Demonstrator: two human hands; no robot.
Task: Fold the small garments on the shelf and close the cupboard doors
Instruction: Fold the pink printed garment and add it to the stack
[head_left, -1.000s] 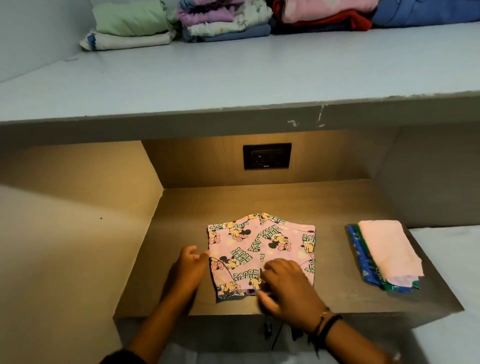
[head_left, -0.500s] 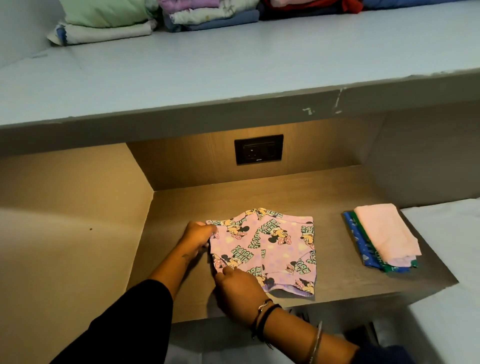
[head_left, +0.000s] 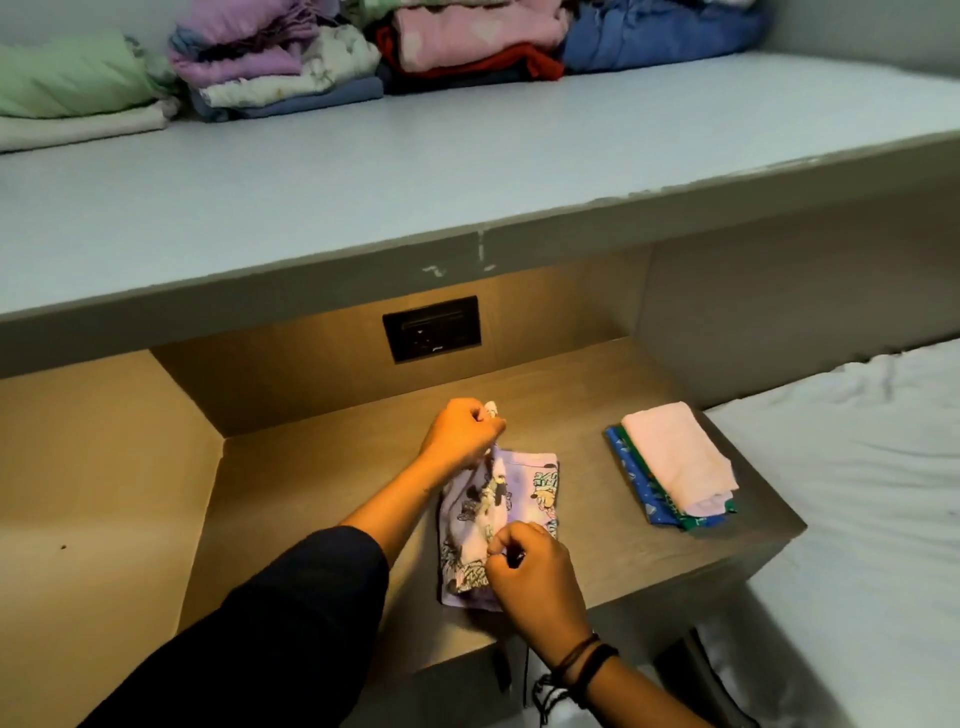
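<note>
Now both hands (head_left: 462, 431) pinch the crumpled, half-folded cartoon-print pink garment (head_left: 524, 488).

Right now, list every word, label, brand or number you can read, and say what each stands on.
Nothing here can be read for certain.
On the pink cartoon-print garment: green lettering, too blurred and crumpled to read.
On the black wall socket plate: a small pale mark near its lower edge, too small to read.

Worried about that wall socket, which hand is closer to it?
Left. The left hand is just in front of and below the socket, holding the garment at its far end. The right hand is farther away, pinching its near end by the front of the shelf.
</note>
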